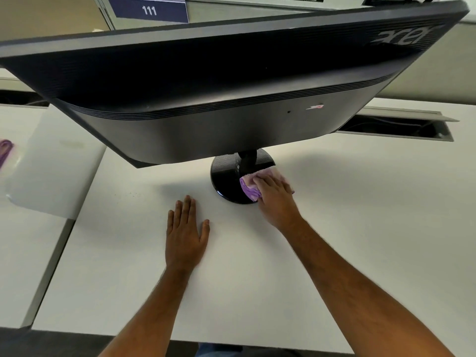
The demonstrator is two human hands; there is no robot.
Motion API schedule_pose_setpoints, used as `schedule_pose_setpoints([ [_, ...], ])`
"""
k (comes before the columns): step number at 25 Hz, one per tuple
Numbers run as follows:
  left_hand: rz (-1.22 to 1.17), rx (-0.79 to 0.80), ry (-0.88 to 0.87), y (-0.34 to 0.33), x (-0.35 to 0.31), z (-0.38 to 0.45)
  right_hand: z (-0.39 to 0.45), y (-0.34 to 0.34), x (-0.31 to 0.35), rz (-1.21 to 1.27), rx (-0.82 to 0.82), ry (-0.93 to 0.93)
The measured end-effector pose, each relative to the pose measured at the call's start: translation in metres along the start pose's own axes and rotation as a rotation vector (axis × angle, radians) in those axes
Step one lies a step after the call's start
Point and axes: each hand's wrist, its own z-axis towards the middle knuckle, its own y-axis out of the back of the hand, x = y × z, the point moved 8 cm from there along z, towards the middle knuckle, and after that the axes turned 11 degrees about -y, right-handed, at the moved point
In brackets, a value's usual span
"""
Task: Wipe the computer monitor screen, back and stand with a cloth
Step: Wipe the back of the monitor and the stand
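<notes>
A black monitor (221, 81) fills the upper half of the view, its back turned toward me, the screen hidden on the far side. Its round black stand base (225, 180) sits on the white table (257, 279). My right hand (277, 199) presses a purple cloth (248, 188) flat onto the right side of the base, fingers straight over the cloth. My left hand (185, 233) lies flat on the table, fingers spread, just left of and nearer than the base, holding nothing.
An open cable tray slot (396, 128) is cut into the table at the right behind the monitor. A clear plastic sheet (51, 173) lies on the adjoining table at the left, with something purple (5, 148) at the left edge. A sign reading 111 (149, 10) is at the back.
</notes>
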Motion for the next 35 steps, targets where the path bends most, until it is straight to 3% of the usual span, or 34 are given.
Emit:
schedule_pose_setpoints([
  [5, 0.001, -0.007, -0.001, 0.001, 0.001, -0.001, -0.01, -0.026, 0.01, -0.06, -0.005, -0.021],
  [7, 0.0, 0.012, -0.007, -0.001, 0.0, -0.002, -0.02, -0.023, 0.028, 0.073, 0.053, 0.103],
  [9, -0.012, 0.027, -0.007, -0.002, 0.002, -0.001, -0.031, -0.017, 0.046, 0.358, 0.202, 0.175],
  [11, -0.091, 0.029, 0.007, 0.004, 0.003, 0.002, -0.05, -0.007, 0.053, 0.706, 0.329, 0.076],
  [14, -0.424, -0.03, 0.1, 0.024, -0.013, 0.0, -0.071, 0.006, 0.044, 1.007, 0.33, -0.146],
  [18, -0.68, -0.203, 0.049, 0.055, -0.071, -0.014, -0.073, 0.003, 0.028, 1.069, 0.284, -0.297],
  [22, -0.943, -0.091, -0.053, 0.045, -0.126, 0.0, -0.073, -0.013, 0.036, 1.168, 0.452, -0.325],
  [26, -0.874, -0.142, 0.079, 0.033, -0.117, 0.016, -0.072, -0.02, 0.035, 1.278, 0.628, -0.307],
  [28, -0.807, -0.166, 0.1, 0.036, -0.111, 0.022, -0.068, -0.018, 0.025, 1.237, 0.625, -0.243],
  [30, -0.781, -0.221, 0.155, 0.04, -0.102, 0.03, -0.06, -0.011, 0.001, 1.014, 0.452, -0.184],
  [33, -0.874, -0.278, 0.222, 0.045, -0.096, 0.046, -0.049, -0.003, -0.05, 0.327, 0.035, -0.091],
  [35, -0.877, -0.308, 0.223, 0.051, -0.104, 0.059, -0.047, -0.017, -0.078, -0.008, -0.027, -0.074],
])
